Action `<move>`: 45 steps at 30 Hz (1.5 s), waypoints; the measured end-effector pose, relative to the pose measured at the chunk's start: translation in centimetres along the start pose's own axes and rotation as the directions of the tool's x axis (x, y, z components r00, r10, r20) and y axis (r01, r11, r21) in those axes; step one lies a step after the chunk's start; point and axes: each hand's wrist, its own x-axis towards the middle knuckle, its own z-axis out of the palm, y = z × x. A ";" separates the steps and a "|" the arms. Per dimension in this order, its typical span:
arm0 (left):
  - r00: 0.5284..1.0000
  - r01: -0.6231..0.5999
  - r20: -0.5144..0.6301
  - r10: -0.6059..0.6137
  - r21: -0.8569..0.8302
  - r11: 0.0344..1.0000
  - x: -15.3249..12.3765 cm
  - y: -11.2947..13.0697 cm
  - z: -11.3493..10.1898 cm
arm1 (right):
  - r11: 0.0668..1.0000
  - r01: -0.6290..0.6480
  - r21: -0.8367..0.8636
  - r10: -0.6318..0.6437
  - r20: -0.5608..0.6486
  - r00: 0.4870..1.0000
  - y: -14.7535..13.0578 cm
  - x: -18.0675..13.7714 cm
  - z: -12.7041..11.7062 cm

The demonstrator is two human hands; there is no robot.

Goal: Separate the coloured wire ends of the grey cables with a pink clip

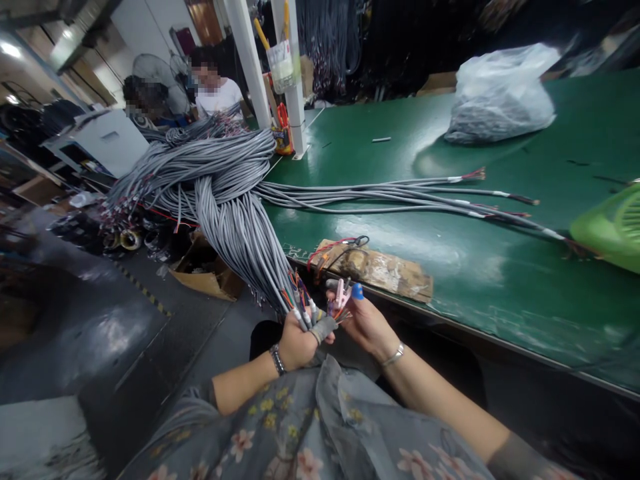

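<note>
My left hand (299, 341), with a grey cover on its thumb, is closed around the ends of several grey cables (250, 233). Thin coloured wires (299, 288) fan out of their stripped ends. Close beside it, my right hand (369, 325) wears a blue cover on one fingertip. Its fingers pinch a small pale pink clip (341, 293), next to fine wires (343, 315) that stick out from the left hand. Exactly how the clip meets these wires is too small to tell.
The cables trail from a large heap (220, 160) on the green table (360, 153). A wooden board (390, 270) with thin leads lies at the near edge. Further off are a plastic bag (500, 97), a green basket (613, 227), a white post (297, 80) and a person (217, 93).
</note>
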 end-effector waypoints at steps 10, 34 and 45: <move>0.997 0.074 0.037 -0.073 -0.043 0.996 0.7 0.2 0.1 | 0.992 0.080 -0.094 -0.084 -0.042 0.996 0.4 0.0 -0.7; 0.996 0.092 0.001 -0.092 -0.039 0.995 0.7 -0.2 0.1 | 0.977 -0.093 0.192 0.105 -0.057 0.993 -0.1 0.2 0.2; 1.000 -0.013 0.024 0.011 0.067 0.998 -0.5 -0.5 -1.0 | 0.985 -0.167 -0.033 0.171 0.176 0.970 -0.8 -1.8 0.3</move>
